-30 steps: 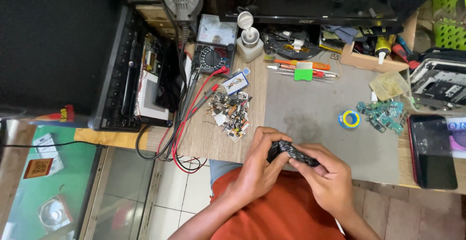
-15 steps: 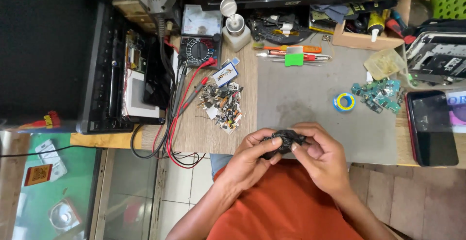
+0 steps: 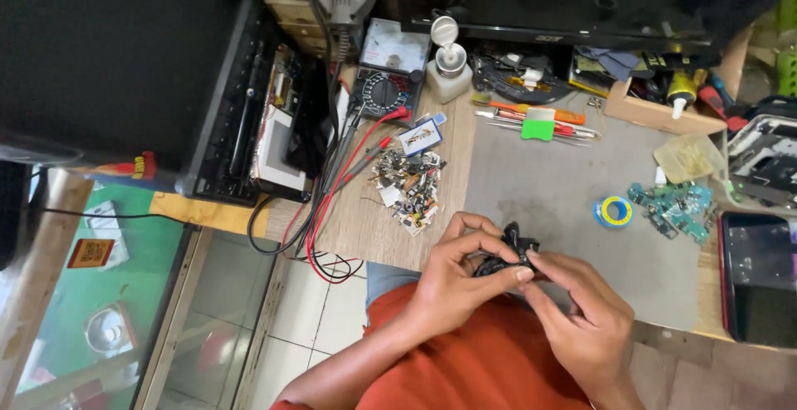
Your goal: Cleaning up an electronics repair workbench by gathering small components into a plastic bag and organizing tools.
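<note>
My left hand (image 3: 461,273) and my right hand (image 3: 581,310) meet over the front edge of the workbench, both gripping a small black device part (image 3: 508,254). Fingertips of both hands pinch it from either side, and most of it is hidden by the fingers. Beneath the hands lies a grey work mat (image 3: 573,202). A heap of small electronic parts (image 3: 408,184) lies just left of my left hand.
A multimeter (image 3: 383,90) with red and black leads (image 3: 332,211) sits at back left beside an open black chassis (image 3: 257,119). A solder roll (image 3: 614,211), green circuit boards (image 3: 674,204), a dark phone (image 3: 760,277), tweezers and tools (image 3: 535,119) and a white bottle (image 3: 448,74) surround the mat.
The view has shifted, so the bench sits a little differently in frame. Both hands have stayed together on the black part, turning it slightly between the fingers.
</note>
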